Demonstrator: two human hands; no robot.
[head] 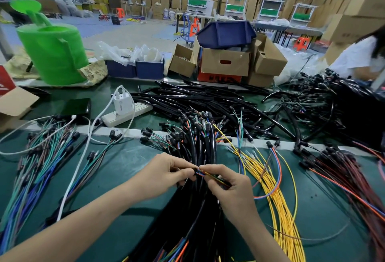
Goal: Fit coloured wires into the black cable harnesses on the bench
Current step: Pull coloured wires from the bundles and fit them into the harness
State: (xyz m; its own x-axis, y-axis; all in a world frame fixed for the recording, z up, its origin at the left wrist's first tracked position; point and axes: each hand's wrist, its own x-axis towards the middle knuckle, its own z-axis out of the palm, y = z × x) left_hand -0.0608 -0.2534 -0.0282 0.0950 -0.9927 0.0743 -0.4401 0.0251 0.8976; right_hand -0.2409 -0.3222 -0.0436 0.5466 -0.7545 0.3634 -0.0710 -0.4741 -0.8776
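A thick bundle of black cable harnesses (200, 149) runs down the middle of the green bench, coloured wires poking from both ends. My left hand (166, 175) pinches the black end of one harness just above the bundle. My right hand (227, 186) pinches a few coloured wires (206, 173), blue, orange and yellow, right at that harness end. The two hands almost touch. A loose heap of yellow wires (277, 195) lies to the right of my right hand.
Green, blue and brown wire bundles (39, 163) lie at the left, red wired harnesses (345, 176) at the right. Black tubes (187, 97), a power strip (127, 113) with a charger, cardboard boxes (225, 63) and a green bucket (56, 53) stand behind. Another person (362, 55) sits at far right.
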